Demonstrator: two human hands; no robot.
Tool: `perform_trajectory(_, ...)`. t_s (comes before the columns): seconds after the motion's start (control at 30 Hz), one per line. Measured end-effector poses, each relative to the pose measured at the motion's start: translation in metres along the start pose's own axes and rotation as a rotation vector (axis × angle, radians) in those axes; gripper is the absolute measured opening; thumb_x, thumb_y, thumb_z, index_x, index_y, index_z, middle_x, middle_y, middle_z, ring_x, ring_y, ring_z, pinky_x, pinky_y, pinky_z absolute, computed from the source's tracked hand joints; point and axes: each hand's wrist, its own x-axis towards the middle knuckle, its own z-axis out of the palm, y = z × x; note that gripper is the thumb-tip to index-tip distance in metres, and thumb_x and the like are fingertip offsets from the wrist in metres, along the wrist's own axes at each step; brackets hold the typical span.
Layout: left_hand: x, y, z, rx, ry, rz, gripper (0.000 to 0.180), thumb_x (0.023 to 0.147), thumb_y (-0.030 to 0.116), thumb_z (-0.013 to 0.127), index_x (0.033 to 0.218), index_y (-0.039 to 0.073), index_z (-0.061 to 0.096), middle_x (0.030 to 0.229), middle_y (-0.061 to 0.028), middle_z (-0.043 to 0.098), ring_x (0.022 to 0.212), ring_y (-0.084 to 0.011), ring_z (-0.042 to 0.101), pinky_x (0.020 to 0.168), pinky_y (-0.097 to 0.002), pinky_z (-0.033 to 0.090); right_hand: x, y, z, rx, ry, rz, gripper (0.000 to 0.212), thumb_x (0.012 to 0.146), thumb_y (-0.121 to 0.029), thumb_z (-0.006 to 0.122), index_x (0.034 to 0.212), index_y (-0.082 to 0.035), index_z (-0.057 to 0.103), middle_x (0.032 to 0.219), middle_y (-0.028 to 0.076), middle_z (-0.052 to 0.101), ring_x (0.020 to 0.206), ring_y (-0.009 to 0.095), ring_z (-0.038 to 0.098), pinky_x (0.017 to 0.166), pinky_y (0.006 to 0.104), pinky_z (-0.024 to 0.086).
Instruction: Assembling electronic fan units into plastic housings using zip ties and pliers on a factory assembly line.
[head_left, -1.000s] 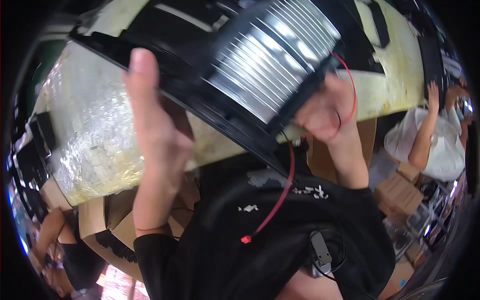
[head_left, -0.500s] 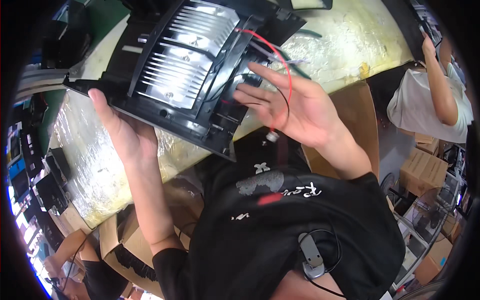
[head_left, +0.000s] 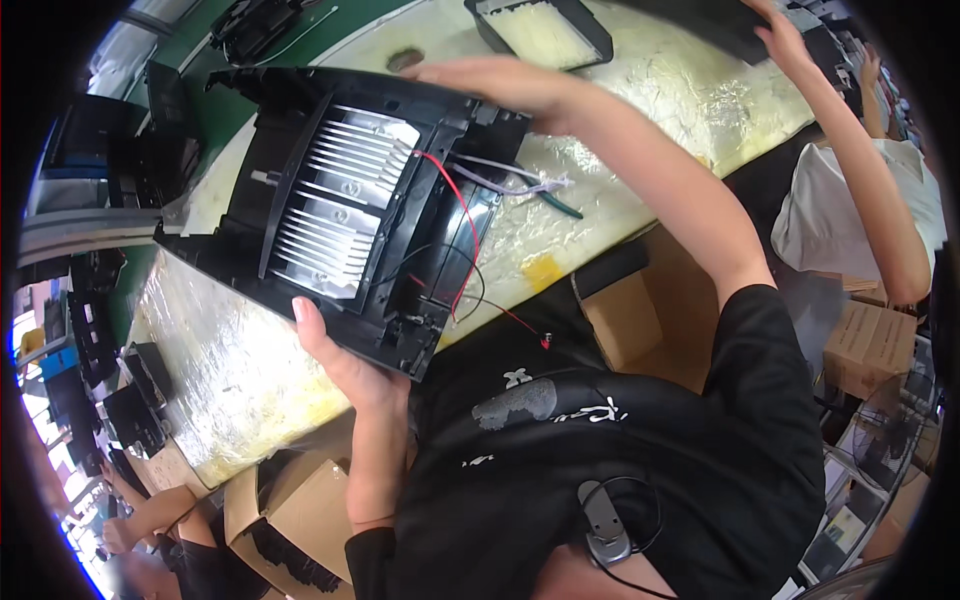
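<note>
Both my hands hold a black plastic housing [head_left: 250,215], tilted above the table. Set in its middle is a silver finned heat sink [head_left: 335,200]. My left hand [head_left: 350,365] grips the near edge, its thumb on top and its fingers hidden beneath. At the far right edge, my right hand [head_left: 490,85] is laid over the side, partly blurred, with its fingertips near the far corner. A red wire [head_left: 472,225] and a thin black wire loop from the housing's right side. A small connector [head_left: 546,341] dangles at a wire end near my shirt.
Clear film covers the pale table [head_left: 230,370]. A black tray of whitish pieces [head_left: 540,35] stands at the far side; a dark green-handled tool [head_left: 560,205] lies right of the housing. Open cardboard boxes [head_left: 640,320] sit below the edge. Other people [head_left: 850,210] work at right and lower left.
My right hand has moved from beside the wires to the housing's far edge. The housing has come nearer and turned slightly, with my left hand shifting right along with it.
</note>
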Motion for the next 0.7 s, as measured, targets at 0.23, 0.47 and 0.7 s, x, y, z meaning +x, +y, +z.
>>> perform_trajectory(0.23, 0.001, 0.006, -0.007, -0.092, -0.014, 0.021, 0.065, 0.095, 0.047, 0.043, 0.14, -0.001, 0.041, 0.133, -0.0154, 0.054, 0.119, -0.0311, 0.056, 0.104, -0.0441, 0.043, -0.042, -0.013, 0.038, 0.367, -0.108, 0.191, 0.066, 0.1, -0.054, 0.044, 0.147, -0.008, 0.041, 0.143, 0.012, 0.05, 0.126, 0.018, 0.053, 0.106, 0.0341, 0.043)
perform_trajectory(0.47, 0.047, 0.065, 0.027, -0.223, -0.47, 0.034, 0.063, 0.094, 0.043, 0.046, 0.136, -0.004, 0.046, 0.128, -0.0196, 0.059, 0.116, -0.0318, 0.06, 0.105, -0.0426, 0.044, -0.031, -0.07, 0.026, 0.326, -0.003, -0.016, 0.078, 0.094, -0.068, 0.044, 0.136, -0.002, 0.051, 0.125, 0.015, 0.063, 0.108, 0.02, 0.064, 0.1, 0.0327, 0.047)
perform_trajectory(0.7, 0.081, 0.055, 0.005, 0.145, -0.234, 0.134, 0.09, 0.08, 0.033, 0.061, 0.155, 0.004, 0.02, 0.141, -0.0184, 0.043, 0.126, -0.0291, 0.048, 0.107, -0.0399, 0.04, -0.019, -0.056, 0.02, 0.438, -0.052, 0.051, 0.075, 0.092, -0.054, 0.059, 0.144, -0.004, 0.04, 0.136, 0.013, 0.053, 0.122, 0.02, 0.055, 0.102, 0.035, 0.045)
